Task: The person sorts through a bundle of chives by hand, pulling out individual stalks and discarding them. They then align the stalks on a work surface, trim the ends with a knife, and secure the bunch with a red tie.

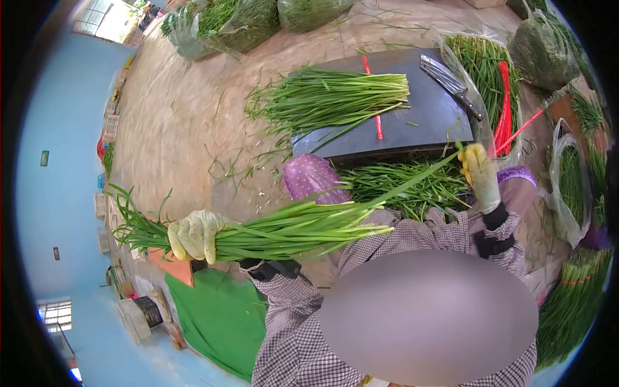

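Observation:
My left hand (195,237), in a pale stained glove, is closed around a bunch of garlic chives (290,232) held sideways in front of my body. My right hand (480,171), in a yellow-stained glove, pinches the end of a long green chive leaf (419,175) that slants up out of the bunch. Beyond my hands, a pile of chives (348,90) lies on a dark board (432,113), across a red strip (379,127). More loose chives (406,187) are heaped between my knees, below the board's near edge.
A knife (451,84) lies on the board's right side. Beside it, red strips (504,106) rest on a bag of chives (474,51). Further filled bags (242,29) stand behind. Tied chives (574,303) are at lower right, and a green cloth (216,316) is at lower left.

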### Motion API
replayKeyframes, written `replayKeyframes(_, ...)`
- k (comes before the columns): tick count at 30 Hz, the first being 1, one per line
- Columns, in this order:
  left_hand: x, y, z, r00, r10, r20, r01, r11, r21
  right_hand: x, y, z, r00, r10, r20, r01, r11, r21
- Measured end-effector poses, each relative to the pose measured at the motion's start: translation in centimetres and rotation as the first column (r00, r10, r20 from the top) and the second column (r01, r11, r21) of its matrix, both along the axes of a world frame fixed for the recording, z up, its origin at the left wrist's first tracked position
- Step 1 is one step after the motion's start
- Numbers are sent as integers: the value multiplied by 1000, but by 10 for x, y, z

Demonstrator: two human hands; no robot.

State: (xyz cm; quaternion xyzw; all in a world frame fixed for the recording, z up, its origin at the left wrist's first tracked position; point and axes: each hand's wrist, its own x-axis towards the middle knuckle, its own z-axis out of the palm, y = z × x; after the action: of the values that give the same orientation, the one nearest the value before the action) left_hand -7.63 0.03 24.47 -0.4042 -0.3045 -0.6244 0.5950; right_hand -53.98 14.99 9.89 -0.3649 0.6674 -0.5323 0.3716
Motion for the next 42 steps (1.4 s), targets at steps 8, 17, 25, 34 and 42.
replayKeyframes(8,-11,-7,3,998,-67,1,67,998,-15,79,-18,74,658,192,-728,-419,897,-143)
replayKeyframes(17,-25,-13,-3,991,-92,95,94,995,-18,194,-56,94,576,309,-756,-720,631,-290)
replayKeyframes(25,-20,-9,-6,991,-108,76,106,994,34,128,-35,107,905,227,-360,-385,800,-461)
replayKeyframes(34,-12,-15,-10,987,-144,71,148,988,-44,51,-18,47,414,438,-798,-447,861,241)
replayKeyframes(42,-55,-9,-5,968,-247,34,246,968,49,183,-57,106,549,423,-721,-708,693,-133)
